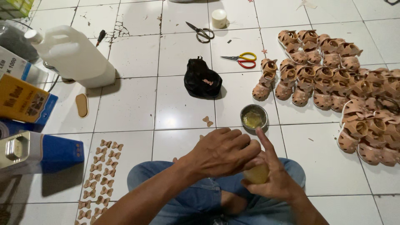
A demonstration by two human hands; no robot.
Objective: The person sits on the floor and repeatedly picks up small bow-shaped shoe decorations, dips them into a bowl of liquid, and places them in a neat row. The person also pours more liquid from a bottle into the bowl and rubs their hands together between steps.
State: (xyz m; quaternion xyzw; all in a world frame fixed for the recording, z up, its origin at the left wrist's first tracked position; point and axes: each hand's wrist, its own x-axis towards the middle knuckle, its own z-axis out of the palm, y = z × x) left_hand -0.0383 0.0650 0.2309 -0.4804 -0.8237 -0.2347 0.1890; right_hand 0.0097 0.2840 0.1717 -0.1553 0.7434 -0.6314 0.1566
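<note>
White tiled floor [175,108] underfoot, left hand [223,152] closed over top of small yellowish jar [256,173] cupped upright in right hand [273,177], forefinger extended toward metal glue bowl [253,117] just ahead.

a small yellowish bottle [256,173] sits upright over the lap, mostly hidden, wrapped at its base and covered on top.
</note>
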